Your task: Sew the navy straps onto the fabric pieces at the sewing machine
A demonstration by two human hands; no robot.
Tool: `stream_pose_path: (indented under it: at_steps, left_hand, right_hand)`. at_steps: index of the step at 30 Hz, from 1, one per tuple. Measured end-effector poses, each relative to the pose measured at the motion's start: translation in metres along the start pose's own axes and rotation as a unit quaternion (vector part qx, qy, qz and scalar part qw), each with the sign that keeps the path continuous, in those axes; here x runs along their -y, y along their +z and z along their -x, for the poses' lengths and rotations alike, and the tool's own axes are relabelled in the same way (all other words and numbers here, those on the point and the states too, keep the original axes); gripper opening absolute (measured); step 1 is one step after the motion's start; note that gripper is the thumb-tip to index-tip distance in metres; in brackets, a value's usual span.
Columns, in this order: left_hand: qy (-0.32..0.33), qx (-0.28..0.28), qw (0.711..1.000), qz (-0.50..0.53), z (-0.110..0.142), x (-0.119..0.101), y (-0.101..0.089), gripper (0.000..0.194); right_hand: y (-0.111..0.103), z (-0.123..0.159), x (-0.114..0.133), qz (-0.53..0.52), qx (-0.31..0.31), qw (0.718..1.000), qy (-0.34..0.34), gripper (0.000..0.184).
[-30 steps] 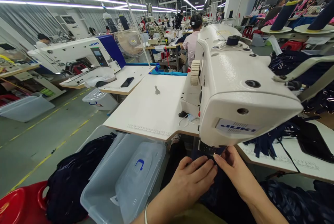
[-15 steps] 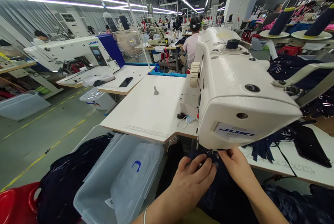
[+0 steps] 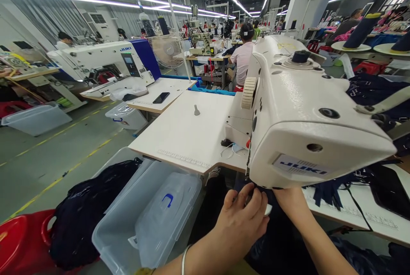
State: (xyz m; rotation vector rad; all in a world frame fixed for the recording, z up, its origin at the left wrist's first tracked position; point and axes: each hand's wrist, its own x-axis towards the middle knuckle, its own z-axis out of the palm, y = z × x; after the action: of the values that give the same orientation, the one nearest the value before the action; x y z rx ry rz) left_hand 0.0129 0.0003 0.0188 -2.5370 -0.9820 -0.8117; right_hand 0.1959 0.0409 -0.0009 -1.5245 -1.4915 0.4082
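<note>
Navy cloth: indistinct | white machine part-covers right hand | left hand: grip unclear

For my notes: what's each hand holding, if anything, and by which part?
The left hand seems to hold a white object; its gripped part is hidden. Right hand: fingers hidden behind the sewing machine, so its hold cannot be told.

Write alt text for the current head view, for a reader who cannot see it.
A person's bare left hand and right hand are at dark navy fabric below a white JUKI sewing machine head, the right fingertips hidden. Beside the machine, a flat grey key-shaped piece lies on a white worktop, with a translucent plastic bin below its near edge.
</note>
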Motion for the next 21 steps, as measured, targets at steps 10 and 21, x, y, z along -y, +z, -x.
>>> stream_pose_path:
  at_steps: [10,21]
  left_hand:
    - [0.003,-0.014,1.000,-0.006,-0.0032,-0.0009,-0.0013,0.031]
    - [0.000,-0.014,1.000,-0.021,0.0008,-0.0032,0.0036,0.033]
  right_hand:
    - [-0.0021,-0.0049,-0.0068,0.035,-0.001,0.998,-0.049,0.019]
    - [-0.0027,-0.0017,-0.0079,0.050,0.009,0.998,-0.047,0.020]
